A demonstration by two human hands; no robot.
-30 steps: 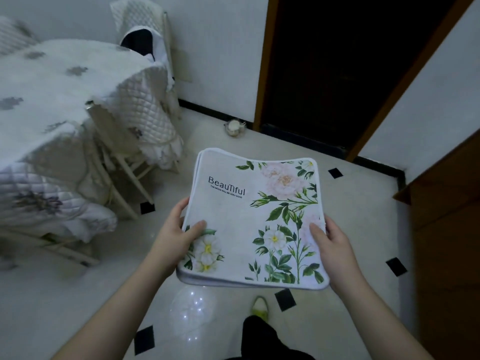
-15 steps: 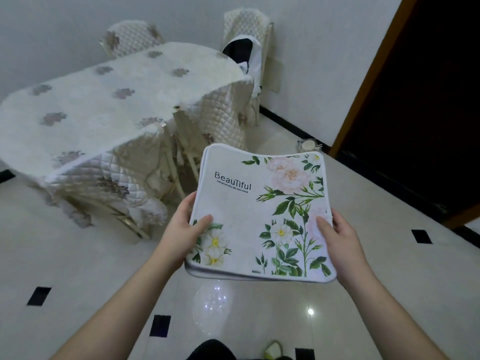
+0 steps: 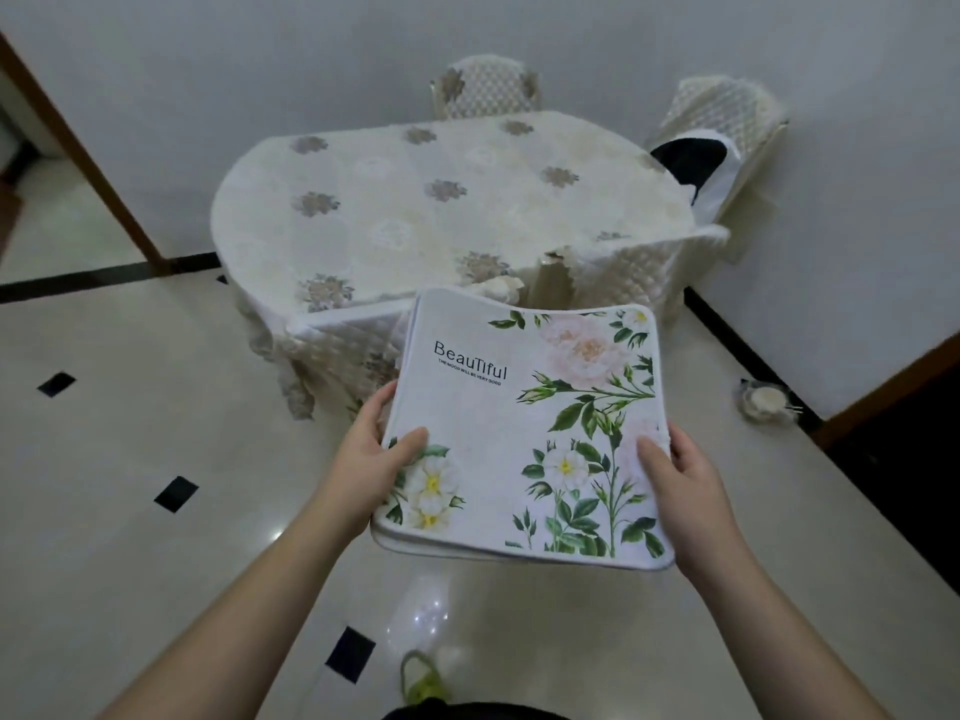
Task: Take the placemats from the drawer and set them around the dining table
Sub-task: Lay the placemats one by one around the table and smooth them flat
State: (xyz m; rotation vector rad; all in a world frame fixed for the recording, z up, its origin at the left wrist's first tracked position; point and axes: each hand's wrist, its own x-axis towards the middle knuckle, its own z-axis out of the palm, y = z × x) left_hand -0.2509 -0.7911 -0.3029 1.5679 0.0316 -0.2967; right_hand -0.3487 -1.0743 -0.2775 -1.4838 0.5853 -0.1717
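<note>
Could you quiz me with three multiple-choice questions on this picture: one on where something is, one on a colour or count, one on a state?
1. Where is the stack of placemats?
A. spread on the dining table
B. held in both hands above the floor
C. on a chair

2. What colour are the small diamond tiles set into the pale floor?
A. black
B. red
C. green

3. How does the dining table stand?
A. set with plates
B. bare wood
C. covered with a cloth, no placemat on it

Answers:
1. B: the left hand and right hand grip the stack's two sides, short of the table.
2. A: each inset tile shows dark black against the cream floor.
3. C: only the flower-patterned tablecloth shows on top.
</note>
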